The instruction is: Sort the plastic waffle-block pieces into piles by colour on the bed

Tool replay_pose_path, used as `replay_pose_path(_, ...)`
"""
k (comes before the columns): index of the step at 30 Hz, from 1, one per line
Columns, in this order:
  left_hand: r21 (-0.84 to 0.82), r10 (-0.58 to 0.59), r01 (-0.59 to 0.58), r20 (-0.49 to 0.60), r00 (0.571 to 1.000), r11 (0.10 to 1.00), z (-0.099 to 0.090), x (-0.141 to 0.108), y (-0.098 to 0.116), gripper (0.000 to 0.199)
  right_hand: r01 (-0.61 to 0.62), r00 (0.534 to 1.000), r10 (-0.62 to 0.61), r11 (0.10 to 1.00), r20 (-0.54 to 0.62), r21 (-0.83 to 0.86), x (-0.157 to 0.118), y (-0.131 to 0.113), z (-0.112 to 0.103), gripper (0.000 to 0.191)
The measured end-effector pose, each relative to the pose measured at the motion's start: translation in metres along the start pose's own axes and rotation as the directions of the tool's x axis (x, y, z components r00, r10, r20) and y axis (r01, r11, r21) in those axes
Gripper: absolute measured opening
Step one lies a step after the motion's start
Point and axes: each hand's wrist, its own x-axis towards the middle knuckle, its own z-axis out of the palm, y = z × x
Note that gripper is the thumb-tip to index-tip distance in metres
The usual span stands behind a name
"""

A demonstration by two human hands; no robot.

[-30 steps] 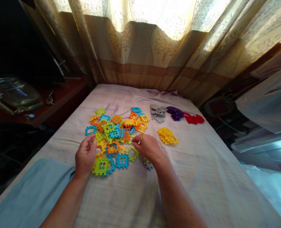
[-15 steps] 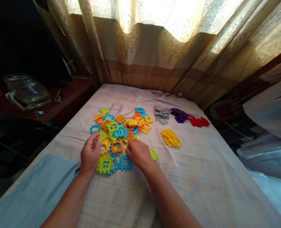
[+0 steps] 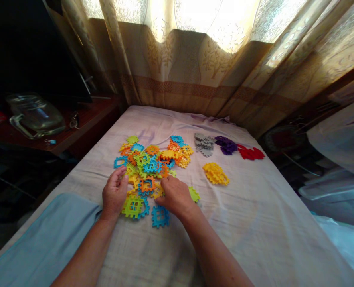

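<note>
A mixed heap of notched plastic pieces in blue, green, orange and yellow lies on the pale sheet. My left hand rests at the heap's left edge, fingers loosely curled and a little apart, holding nothing visible. My right hand is at the heap's right side, thumb and fingers apart near a yellow piece. Just below its thumb lies a blue window piece, apart from the heap. A green window piece is beside my left hand. Part of a green piece shows behind my right hand.
Separate piles of yellow, grey, purple and red pieces lie to the right. A blue cloth covers the bed's left edge. A glass jug lies on the left cabinet.
The blue window piece has moved down, away from the heap. My right hand's thumb has spread from its fingers, uncovering a yellow piece. My left hand has barely moved.
</note>
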Motion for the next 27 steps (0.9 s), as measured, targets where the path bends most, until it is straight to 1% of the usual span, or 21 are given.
replay_pose_path(3,-0.001,-0.007,0.007,0.001,1.0,1.0,0.0,0.0,0.0,0.042,-0.022,1.0,0.022,0.999,-0.015,-0.046,0.0,0.004,-0.003,0.034)
replay_pose_path(5,0.001,-0.009,0.009,0.003,1.0,1.0,0.0,0.0,-0.001,0.043,-0.033,0.999,0.031,0.998,-0.039,-0.046,0.001,0.007,-0.004,0.029)
replay_pose_path(7,0.006,-0.006,0.006,0.005,1.0,1.0,0.0,0.0,-0.003,0.044,-0.041,0.998,0.04,0.999,-0.051,-0.017,0.003,0.012,-0.004,0.026)
replay_pose_path(9,0.015,0.005,-0.005,0.01,1.0,1.0,0.0,0.0,-0.005,0.044,-0.023,0.999,0.025,0.999,-0.044,0.041,0.004,0.019,-0.005,0.023)
replay_pose_path(12,0.077,0.048,-0.049,0.02,0.999,0.996,-0.001,-0.001,-0.005,0.042,-0.005,0.999,0.013,0.987,-0.046,0.162,0.002,0.04,-0.014,0.018)
replay_pose_path(13,0.118,0.077,-0.08,0.028,0.997,0.99,-0.002,-0.001,-0.004,0.041,-0.022,0.998,0.034,0.979,-0.056,0.201,0.0,0.05,-0.019,0.019)
replay_pose_path(15,0.216,0.169,-0.179,0.066,0.983,0.96,-0.004,-0.003,0.001,0.037,-0.105,0.988,0.131,0.96,-0.084,0.261,-0.005,0.074,-0.029,0.021)
replay_pose_path(17,0.3,0.298,-0.324,0.131,0.946,0.897,-0.006,-0.006,0.006,0.031,-0.229,0.956,0.27,0.931,-0.113,0.285,-0.012,0.101,-0.038,0.023)
replay_pose_path(19,0.349,0.413,-0.464,0.211,0.886,0.814,-0.008,-0.01,0.012,0.03,-0.329,0.92,0.373,0.902,-0.123,0.278,-0.02,0.126,-0.043,0.025)
replay_pose_path(20,0.362,0.452,-0.519,0.256,0.854,0.775,-0.009,-0.013,0.014,0.031,-0.37,0.901,0.414,0.889,-0.128,0.271,-0.024,0.137,-0.044,0.026)
replay_pose_path(22,0.367,0.492,-0.596,0.341,0.801,0.714,-0.009,-0.018,0.018,0.031,-0.447,0.854,0.495,0.855,-0.158,0.262,-0.03,0.154,-0.043,0.027)
replay_pose_path(24,0.35,0.505,-0.646,0.417,0.756,0.679,-0.009,-0.023,0.022,0.028,-0.519,0.787,0.578,0.81,-0.218,0.272,-0.034,0.164,-0.04,0.027)
replay_pose_path(25,0.331,0.509,-0.668,0.452,0.733,0.667,-0.008,-0.025,0.024,0.027,-0.537,0.756,0.603,0.794,-0.253,0.287,-0.034,0.165,-0.039,0.029)
replay_pose_path(26,0.304,0.513,-0.689,0.488,0.706,0.658,-0.007,-0.027,0.025,0.026,-0.54,0.735,0.616,0.785,-0.285,0.303,-0.034,0.164,-0.039,0.031)
replay_pose_path(27,0.272,0.515,-0.707,0.527,0.677,0.652,-0.007,-0.028,0.027,0.026,-0.528,0.725,0.613,0.787,-0.313,0.319,-0.032,0.161,-0.04,0.032)
